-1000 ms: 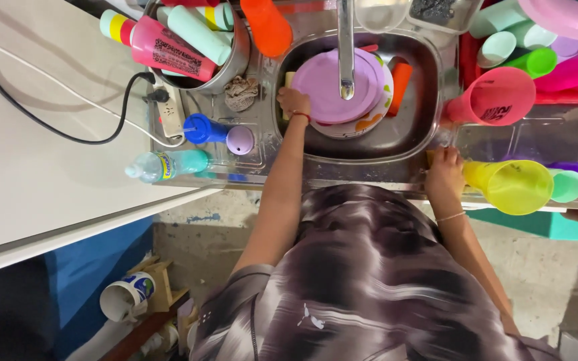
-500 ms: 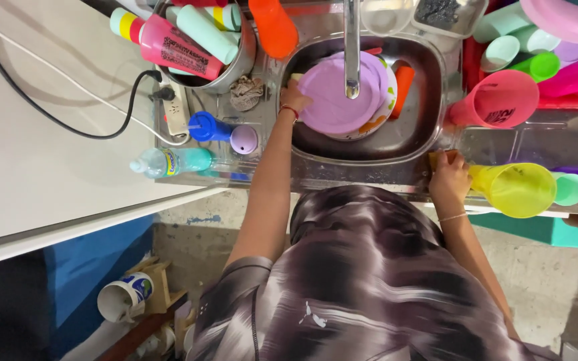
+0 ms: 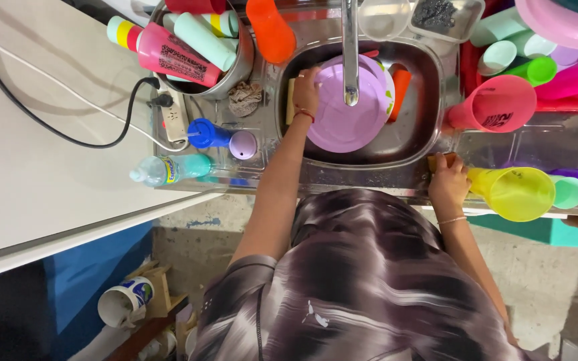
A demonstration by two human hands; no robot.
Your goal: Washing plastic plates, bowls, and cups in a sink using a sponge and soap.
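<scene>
The left arm stretches straight forward into the steel sink [image 3: 429, 144], its left hand [image 3: 306, 87] curled over the near-left edge of a lilac plate [image 3: 349, 107] — fingers closed on the rim, just beside a yellow sponge [image 3: 290, 100]. The right arm is bent at the person's side, the right hand [image 3: 448, 182] wrapped around a yellow cup [image 3: 513, 192] lying on its side just to the right of it.

**A cramped home dishwashing corner**

A steel sink [image 3: 429, 144] under a tap [image 3: 350, 50], lilac plates [image 3: 349, 107] stacked inside, bright plastic cups [image 3: 503, 107] crowding the right, bottles in a metal pot [image 3: 235, 63] far left, bare concrete floor [image 3: 556, 281].
</scene>
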